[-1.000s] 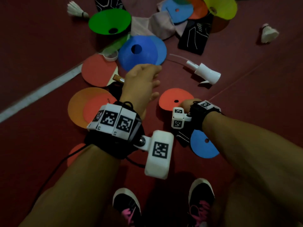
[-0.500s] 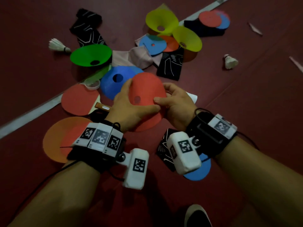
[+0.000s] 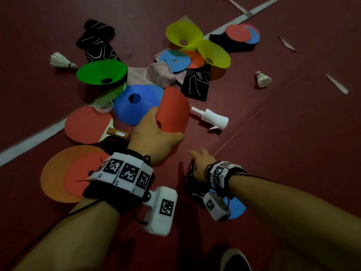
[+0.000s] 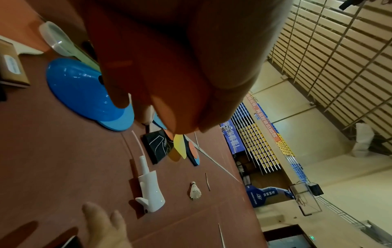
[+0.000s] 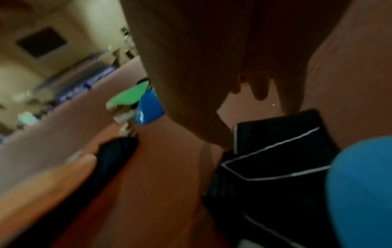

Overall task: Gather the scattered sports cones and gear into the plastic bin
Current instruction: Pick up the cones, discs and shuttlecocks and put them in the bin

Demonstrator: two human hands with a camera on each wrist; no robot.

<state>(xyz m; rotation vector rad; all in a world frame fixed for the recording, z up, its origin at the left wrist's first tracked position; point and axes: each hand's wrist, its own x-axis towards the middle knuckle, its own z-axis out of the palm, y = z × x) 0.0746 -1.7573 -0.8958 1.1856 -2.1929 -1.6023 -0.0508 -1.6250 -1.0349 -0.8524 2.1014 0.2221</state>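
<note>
My left hand (image 3: pixel 156 133) grips a red flat cone (image 3: pixel 172 112) by its edge and holds it tilted above the floor. In the left wrist view the red cone (image 4: pixel 148 67) fills the top, pinched between thumb and fingers. My right hand (image 3: pixel 201 165) is lower and to the right, its fingers straight and pointing down at a black cloth with white lines (image 3: pixel 192 185). In the right wrist view the fingertips (image 5: pixel 260 94) hover just over the black cloth (image 5: pixel 275 151), beside a blue disc cone (image 5: pixel 360 184). No plastic bin is in view.
On the red court floor lie a green cone (image 3: pixel 101 72), a blue cone (image 3: pixel 134 102), yellow cones (image 3: pixel 183 36), a red paddle (image 3: pixel 86 124), orange discs (image 3: pixel 64 173), two shuttlecocks (image 3: pixel 60 60) (image 3: pixel 262 79) and a white spray head (image 3: pixel 213 117). My shoe (image 3: pixel 234 261) is at the bottom.
The red cone came up off the floor into both hands. The right hand has since let go and dropped toward the black cloth, while the left hand keeps the cone.
</note>
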